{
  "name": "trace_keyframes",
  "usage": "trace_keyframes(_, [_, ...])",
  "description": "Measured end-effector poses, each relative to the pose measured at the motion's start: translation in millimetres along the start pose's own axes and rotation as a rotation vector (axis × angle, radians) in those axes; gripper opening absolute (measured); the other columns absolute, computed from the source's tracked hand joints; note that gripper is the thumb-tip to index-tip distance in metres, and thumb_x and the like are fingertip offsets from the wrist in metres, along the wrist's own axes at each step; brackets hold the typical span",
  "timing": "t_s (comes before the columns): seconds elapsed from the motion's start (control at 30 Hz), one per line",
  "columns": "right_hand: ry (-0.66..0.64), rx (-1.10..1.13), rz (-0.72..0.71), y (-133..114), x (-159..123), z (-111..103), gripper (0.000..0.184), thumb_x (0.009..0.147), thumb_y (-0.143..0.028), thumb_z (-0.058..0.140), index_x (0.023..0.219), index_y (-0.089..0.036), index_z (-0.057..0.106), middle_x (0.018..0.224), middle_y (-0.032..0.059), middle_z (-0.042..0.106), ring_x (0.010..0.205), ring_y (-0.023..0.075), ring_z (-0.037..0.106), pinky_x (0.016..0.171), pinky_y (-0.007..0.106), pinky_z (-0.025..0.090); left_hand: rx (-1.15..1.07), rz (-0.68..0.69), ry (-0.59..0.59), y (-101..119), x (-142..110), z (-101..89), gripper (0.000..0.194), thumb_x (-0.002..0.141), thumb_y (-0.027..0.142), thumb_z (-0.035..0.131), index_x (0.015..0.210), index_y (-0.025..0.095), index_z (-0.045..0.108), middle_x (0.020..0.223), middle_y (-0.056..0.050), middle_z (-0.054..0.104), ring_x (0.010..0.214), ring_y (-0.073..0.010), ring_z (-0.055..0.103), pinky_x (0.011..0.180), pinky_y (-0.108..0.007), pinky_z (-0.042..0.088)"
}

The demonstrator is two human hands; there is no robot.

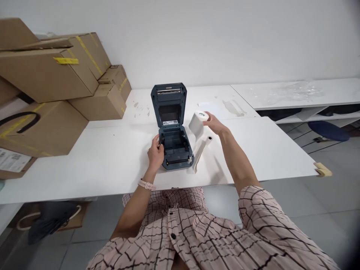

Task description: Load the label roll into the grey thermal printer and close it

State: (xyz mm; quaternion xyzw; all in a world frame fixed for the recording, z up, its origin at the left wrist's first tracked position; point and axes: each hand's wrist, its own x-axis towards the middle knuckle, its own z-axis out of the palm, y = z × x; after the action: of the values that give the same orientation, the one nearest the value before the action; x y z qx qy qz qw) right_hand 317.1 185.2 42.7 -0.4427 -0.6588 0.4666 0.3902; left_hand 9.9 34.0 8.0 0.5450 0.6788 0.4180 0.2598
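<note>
A dark blue-gray label printer (177, 154) sits open on a white table (112, 165), its lid (169, 98) raised toward the wall and its inner bay exposed. The left hand (155, 152) grips the printer's left edge; the right hand (215, 123) clasps a thick white roll (196, 126) just beside it. The roll is outside the bay, and the lid is not down. A slimmer roll (208, 141) with a dark core lies nearby, close to a pale strip (199, 156). Cardboard boxes (50, 75) are piled at left, plastic wrap (300, 89) at far right.
</note>
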Motion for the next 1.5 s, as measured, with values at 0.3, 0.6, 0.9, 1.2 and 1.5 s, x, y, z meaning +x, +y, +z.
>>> trace_keyframes(0.3, [-0.544, -0.658, -0.253, -102, -9, 87, 0.074, 0.064, -0.047, 0.088, 0.128, -0.022, 0.062, 0.120, 0.0096, 0.072, 0.105, 0.0320, 0.068, 0.093, 0.046, 0.054, -0.085, 0.007, 0.019, -2, 1, 2.6, 0.054, 0.094, 0.021, 0.055, 0.147, 0.027, 0.052, 0.131, -0.008, 0.075, 0.128, -0.0304, 0.067, 0.112, -0.050, 0.047])
trace_keyframes(0.6, [-0.605, -1.111, -0.111, -79, 8, 144, 0.080, 0.072, -0.045, 0.085, 0.141, -0.015, 0.059, 0.130, 0.0181, 0.071, 0.118, 0.0419, 0.067, 0.098, 0.052, 0.052, -0.101, -0.013, -0.016, 5, -2, -0.6, 0.053, 0.095, 0.022, 0.055, 0.148, 0.027, 0.050, 0.138, -0.009, 0.071, 0.126, -0.0319, 0.067, 0.115, -0.052, 0.045])
trace_keyframes(0.9, [-0.355, -0.813, -0.485, -54, -111, 139, 0.048, 0.104, -0.040, 0.054, 0.148, -0.022, 0.055, 0.152, 0.0137, 0.059, 0.140, 0.0347, 0.055, 0.112, 0.057, 0.050, -0.126, 0.024, 0.011, 3, -3, 0.6, 0.047, 0.096, 0.020, 0.052, 0.142, 0.027, 0.056, 0.136, -0.007, 0.072, 0.131, -0.0285, 0.065, 0.112, -0.046, 0.049])
trace_keyframes(1.2, [-0.255, -0.781, -0.459, -39, -158, 155, 0.051, 0.106, -0.046, 0.050, 0.149, -0.018, 0.055, 0.161, 0.0140, 0.050, 0.154, 0.0307, 0.041, 0.123, 0.057, 0.040, -0.157, 0.030, 0.023, -1, -2, 3.3, 0.047, 0.095, 0.020, 0.052, 0.140, 0.026, 0.058, 0.137, -0.008, 0.072, 0.130, -0.0268, 0.066, 0.112, -0.045, 0.050])
trace_keyframes(1.5, [-0.222, -0.779, -0.451, -37, -159, 157, 0.050, 0.106, -0.047, 0.050, 0.150, -0.025, 0.053, 0.162, 0.0110, 0.050, 0.154, 0.0306, 0.040, 0.121, 0.057, 0.041, -0.231, 0.020, 0.011, -14, 0, 8.6, 0.046, 0.097, 0.030, 0.054, 0.143, 0.024, 0.056, 0.144, -0.011, 0.066, 0.135, -0.0267, 0.062, 0.114, -0.045, 0.050])
